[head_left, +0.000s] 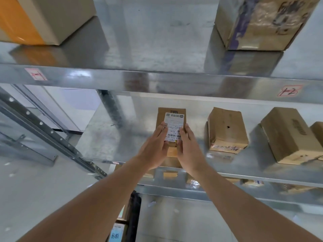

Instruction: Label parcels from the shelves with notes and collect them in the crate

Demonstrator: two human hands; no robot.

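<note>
A small brown cardboard parcel [161, 116] lies on the middle metal shelf [108, 142], with a white printed shipping label [174, 122] on its top. My left hand [154, 148] lies along the parcel's left side, fingers straight and touching the label's edge. On the opposite side my right hand [187, 147] does the same, its straight fingers against the label's right edge. Both hands cover the parcel's near half. No crate is in view.
Two more brown parcels [227, 130] [290, 135] lie to the right on the same shelf. The upper shelf [157, 79] carries a box with an orange side [35, 18] and a taped box [262, 21]. More parcels show on the lower shelf [253, 183].
</note>
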